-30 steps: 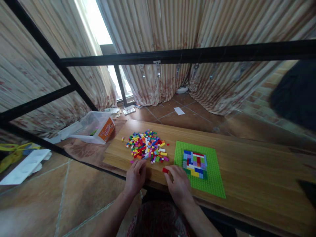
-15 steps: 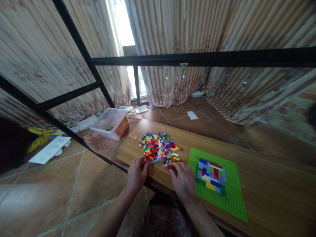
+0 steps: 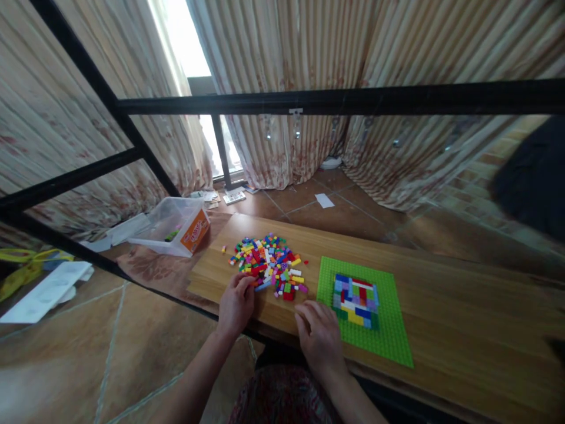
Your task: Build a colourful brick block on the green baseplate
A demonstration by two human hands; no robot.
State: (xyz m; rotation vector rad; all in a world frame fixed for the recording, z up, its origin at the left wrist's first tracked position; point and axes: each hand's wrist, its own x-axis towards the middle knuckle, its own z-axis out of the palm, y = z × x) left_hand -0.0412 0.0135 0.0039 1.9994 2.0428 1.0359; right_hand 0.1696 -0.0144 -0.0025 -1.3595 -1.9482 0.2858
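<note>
A loose heap of small coloured toy building bricks [image 3: 269, 259] lies on the wooden table. My left hand [image 3: 237, 304] is at the heap's near left edge, fingers bent together over the bricks; what they hold, if anything, is hidden. My right hand [image 3: 318, 330] is between the heap and the green baseplate [image 3: 392, 318], just short of a red brick [image 3: 288, 296]. Its fingers are curled in with the thumb close to them, and I cannot see whether a brick is inside. A flat block of joined bricks [image 3: 356, 301] in many colours sits on the baseplate.
A clear plastic box [image 3: 170, 227] with an orange label stands beyond the table's left end. The wooden table [image 3: 459, 318] stretches far to the right. A black metal rail [image 3: 353, 99] crosses in front of curtains. A dark shape [image 3: 534, 176] is at the right.
The view has swung to the right, so everything sits further left. My right hand has drawn back from the red brick at the heap's edge. My left fingers have moved onto the heap's edge.
</note>
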